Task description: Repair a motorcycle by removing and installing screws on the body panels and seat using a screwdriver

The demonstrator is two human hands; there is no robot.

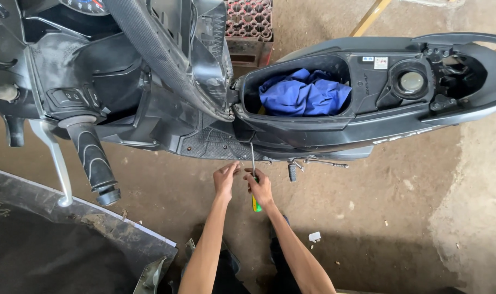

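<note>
A black scooter (166,109) stands across the view with its seat raised and the under-seat compartment open. My right hand (260,188) grips a screwdriver (253,179) with a green and yellow handle; its metal shaft points up at the lower edge of the footboard. My left hand (225,178) is just left of it, fingertips pinched near the same lower edge of the body panel. Whether they hold something small I cannot tell.
A blue cloth (305,93) lies in the storage compartment. The handlebar grip (94,160) and brake lever (54,163) jut out at left. A dark panel (68,239) lies on the dirt floor at lower left. A red crate (249,27) sits behind the scooter.
</note>
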